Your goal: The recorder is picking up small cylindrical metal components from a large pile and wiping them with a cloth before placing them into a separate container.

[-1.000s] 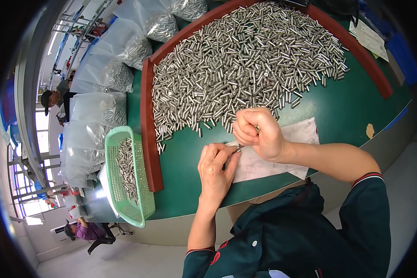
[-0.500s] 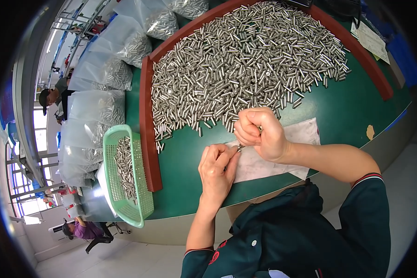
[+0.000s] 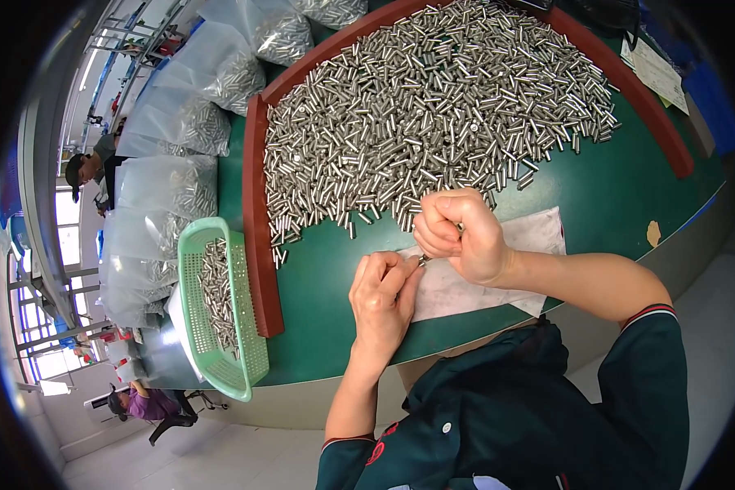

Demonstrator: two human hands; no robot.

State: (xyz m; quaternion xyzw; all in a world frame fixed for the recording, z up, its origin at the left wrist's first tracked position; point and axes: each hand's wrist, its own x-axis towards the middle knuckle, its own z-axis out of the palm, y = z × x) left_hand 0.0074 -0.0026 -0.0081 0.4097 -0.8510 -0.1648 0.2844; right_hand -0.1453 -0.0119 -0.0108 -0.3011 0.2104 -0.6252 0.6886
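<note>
Metal pin point(image 3: 425, 259): one small silvery piece, pinched between the two hands over the white cloth point(image 3: 498, 273) at the near edge of the green surface point(image 3: 318, 269). It shows only as a short glint between the fingertips; its long axis appears to run from lower left to upper right, though too little is exposed to be sure.

The right hand point(image 3: 459, 237) is curled into a loose fist above and to the right of the pin, fingers closed on its upper end. The left hand point(image 3: 381, 296) lies below and to the left, fingers bent and closed toward the lower end. Both hands touch or nearly touch the pin; neither is clearly the nearer.

Count: two hands, one pin in hand, one cloth. The heap of loose pins point(image 3: 433, 114) beyond the hands, bounded by a reddish-brown rail point(image 3: 260, 237), is too numerous to count. One green perforated basket point(image 3: 220, 310) stands to the left past the rail, holding more pins. At least four clear bags point(image 3: 180, 122) of pins lie further left.
</note>
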